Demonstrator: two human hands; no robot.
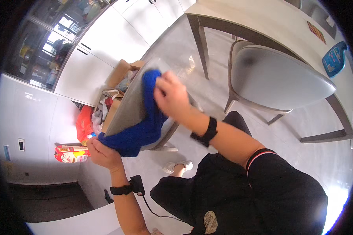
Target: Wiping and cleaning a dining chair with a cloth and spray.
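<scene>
A blue cloth (129, 136) is stretched along the grey upholstered back of a chair (126, 113) in front of me. At the cloth's lower left corner, my left hand (104, 154) pinches it near the edge of the backrest. My right hand (172, 95) grips the other end, higher up by the top edge; it is blurred by motion. Part of the chair's seat and frame is hidden behind the cloth and my right hand. Both wrists wear black straps, and a small black device (137, 185) with a cable sits on the left one.
Beyond the chair are an open cardboard box (119, 73), a red plastic bag (84, 123) and a red-and-white printed package (72, 154). White cabinets (97, 55) line the wall. To the right, another grey chair (276, 79) stands by a table (253, 17) holding a blue plastic item (334, 60).
</scene>
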